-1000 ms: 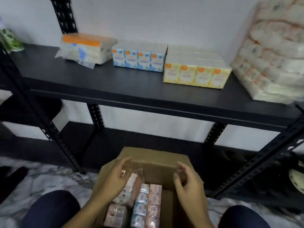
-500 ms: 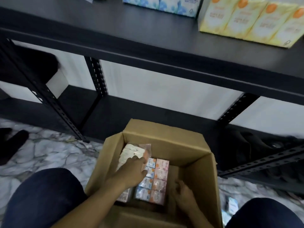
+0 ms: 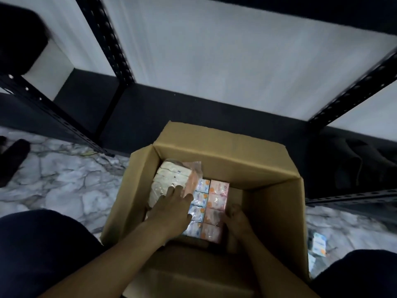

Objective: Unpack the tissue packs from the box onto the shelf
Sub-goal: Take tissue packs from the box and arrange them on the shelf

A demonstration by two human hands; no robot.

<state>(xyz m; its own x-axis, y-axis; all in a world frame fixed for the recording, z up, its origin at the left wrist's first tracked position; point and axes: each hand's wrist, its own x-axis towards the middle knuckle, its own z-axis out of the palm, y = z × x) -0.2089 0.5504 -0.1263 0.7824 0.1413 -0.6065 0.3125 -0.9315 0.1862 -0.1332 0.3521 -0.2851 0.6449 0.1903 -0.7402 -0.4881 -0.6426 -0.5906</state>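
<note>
Head view: an open brown cardboard box sat on the grey-veined marble floor, between the person's knees in dark trousers, just in front of the black metal shelf unit's low board. Inside, against the left wall, lay a large cream plastic-wrapped tissue bundle with a loose orange-tinted film edge. Beside it ran a column of small blue-and-white tissue packs, and touching those, a column of small pink tissue packs; the right part of the box floor showed bare cardboard. The left hand lay flat, fingers spread and straight, over the seam between the cream bundle and the blue column, thumb on the blue packs. The right hand was down at the pink column's right side, fingers curled against the packs; whether it truly gripped one could not be told. A small blue-and-white pack lay on the floor right of the box.
</note>
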